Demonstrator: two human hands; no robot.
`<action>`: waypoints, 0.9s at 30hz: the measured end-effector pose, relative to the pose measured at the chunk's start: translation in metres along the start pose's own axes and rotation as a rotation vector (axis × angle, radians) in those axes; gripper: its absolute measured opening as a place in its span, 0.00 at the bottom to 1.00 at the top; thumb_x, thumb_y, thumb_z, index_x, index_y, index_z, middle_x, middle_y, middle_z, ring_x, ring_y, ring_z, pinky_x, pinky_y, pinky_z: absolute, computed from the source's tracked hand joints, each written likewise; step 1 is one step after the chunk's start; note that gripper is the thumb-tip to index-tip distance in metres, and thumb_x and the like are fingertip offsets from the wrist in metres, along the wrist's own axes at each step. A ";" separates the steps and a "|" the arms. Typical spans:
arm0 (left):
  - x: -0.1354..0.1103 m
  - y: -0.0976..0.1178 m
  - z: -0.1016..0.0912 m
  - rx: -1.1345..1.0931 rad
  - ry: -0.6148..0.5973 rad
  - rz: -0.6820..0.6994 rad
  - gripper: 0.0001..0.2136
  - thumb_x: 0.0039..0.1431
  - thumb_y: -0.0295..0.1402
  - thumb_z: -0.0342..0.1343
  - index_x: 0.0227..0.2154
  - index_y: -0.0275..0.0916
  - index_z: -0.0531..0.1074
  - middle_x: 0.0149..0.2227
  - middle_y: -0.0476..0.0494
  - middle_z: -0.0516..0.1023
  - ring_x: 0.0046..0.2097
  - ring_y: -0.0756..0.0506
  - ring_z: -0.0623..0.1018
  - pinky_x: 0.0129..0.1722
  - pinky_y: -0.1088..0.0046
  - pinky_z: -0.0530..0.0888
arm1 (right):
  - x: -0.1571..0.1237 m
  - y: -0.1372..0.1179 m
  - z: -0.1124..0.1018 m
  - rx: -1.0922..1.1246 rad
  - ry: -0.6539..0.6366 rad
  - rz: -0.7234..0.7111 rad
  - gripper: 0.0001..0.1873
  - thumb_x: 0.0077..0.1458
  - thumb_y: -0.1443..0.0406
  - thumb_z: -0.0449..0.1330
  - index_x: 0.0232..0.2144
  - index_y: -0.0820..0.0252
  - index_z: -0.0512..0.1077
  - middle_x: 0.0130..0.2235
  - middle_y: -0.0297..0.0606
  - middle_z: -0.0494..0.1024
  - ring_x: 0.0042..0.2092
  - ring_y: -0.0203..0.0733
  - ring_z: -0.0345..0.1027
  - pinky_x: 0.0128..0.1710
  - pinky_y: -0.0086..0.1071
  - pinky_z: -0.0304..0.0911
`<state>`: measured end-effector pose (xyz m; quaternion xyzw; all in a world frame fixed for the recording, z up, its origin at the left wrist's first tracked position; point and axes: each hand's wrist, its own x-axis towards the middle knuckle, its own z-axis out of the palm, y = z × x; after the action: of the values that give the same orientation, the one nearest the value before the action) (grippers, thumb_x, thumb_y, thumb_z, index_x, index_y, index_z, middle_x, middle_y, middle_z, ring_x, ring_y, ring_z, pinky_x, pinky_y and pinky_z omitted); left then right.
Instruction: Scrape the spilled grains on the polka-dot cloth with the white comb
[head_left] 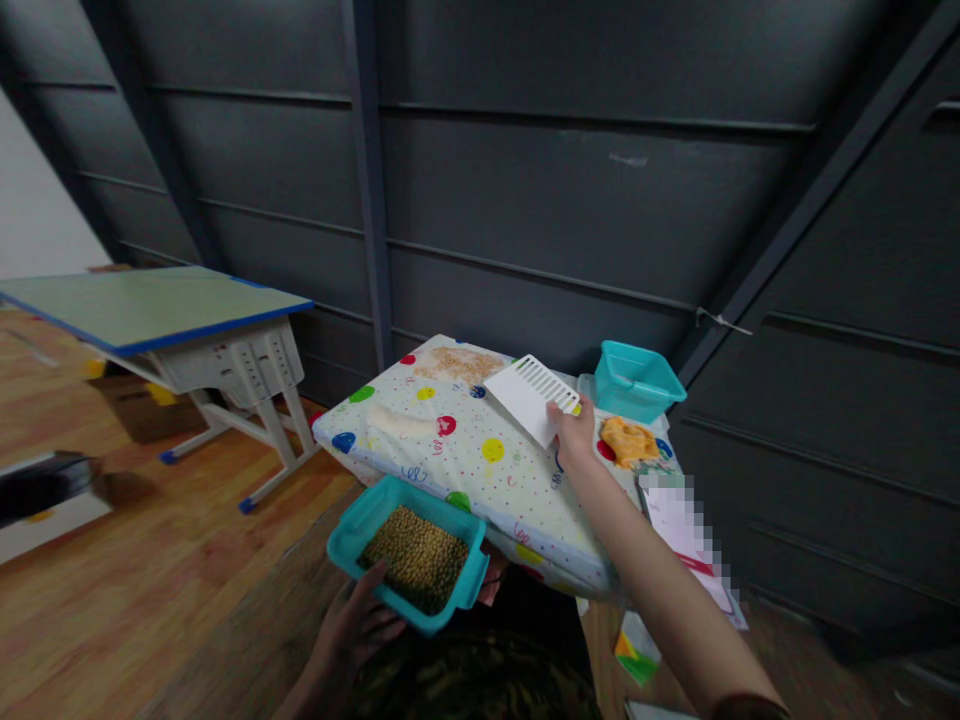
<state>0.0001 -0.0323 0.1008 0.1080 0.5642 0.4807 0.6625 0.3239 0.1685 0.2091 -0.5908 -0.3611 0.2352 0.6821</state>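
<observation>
My left hand (364,612) grips the near-left rim of a teal plastic container (481,560), which sits low by my lap, just off the table's front edge. Inside it lies a bed of yellowish-brown beans (416,550). Over the table, my right hand (576,432) holds a flat white plastic board with a row of slots (525,402) by its right end, tilted. Left of the board, light brown grains (457,365) are spread on the patterned tablecloth (405,465). A smaller heap of whitish grains (401,424) lies nearer to me.
A second teal container (637,385) stands at the table's back right, with a crumpled orange cloth (630,441) before it. Papers (686,535) lie at the right edge. A dark panelled wall (540,200) rises behind; a green-topped desk (157,300) stands left.
</observation>
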 end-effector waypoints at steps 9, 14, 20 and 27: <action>0.051 -0.042 -0.016 0.006 0.015 0.083 0.26 0.51 0.47 0.70 0.50 0.47 0.68 0.48 0.42 0.77 0.37 0.40 0.84 0.39 0.61 0.84 | 0.046 0.024 0.059 -0.217 -0.002 -0.070 0.27 0.46 0.62 0.63 0.51 0.53 0.70 0.48 0.38 0.82 0.51 0.49 0.76 0.56 0.45 0.69; 0.077 -0.063 -0.030 0.052 -0.002 0.054 0.18 0.63 0.45 0.57 0.53 0.48 0.66 0.49 0.39 0.75 0.37 0.39 0.84 0.41 0.59 0.84 | 0.052 0.033 0.062 -0.169 -0.061 -0.099 0.29 0.47 0.63 0.63 0.55 0.54 0.71 0.49 0.39 0.82 0.49 0.49 0.77 0.56 0.44 0.69; 0.087 -0.061 -0.028 0.154 0.028 0.003 0.23 0.68 0.48 0.53 0.61 0.49 0.60 0.55 0.36 0.76 0.40 0.40 0.85 0.43 0.61 0.85 | 0.058 0.036 0.070 -0.157 -0.101 -0.052 0.32 0.47 0.65 0.65 0.57 0.55 0.72 0.51 0.41 0.82 0.51 0.51 0.76 0.57 0.44 0.69; 0.085 -0.055 -0.031 0.157 -0.019 -0.008 0.26 0.71 0.44 0.49 0.69 0.47 0.54 0.44 0.42 0.77 0.39 0.41 0.84 0.39 0.67 0.82 | 0.053 0.034 0.072 -0.119 -0.160 -0.030 0.33 0.45 0.67 0.66 0.56 0.55 0.74 0.47 0.38 0.83 0.50 0.51 0.76 0.56 0.46 0.69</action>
<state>-0.0062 -0.0086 -0.0016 0.1619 0.5942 0.4314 0.6593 0.3058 0.2606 0.1903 -0.6041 -0.4366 0.2497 0.6182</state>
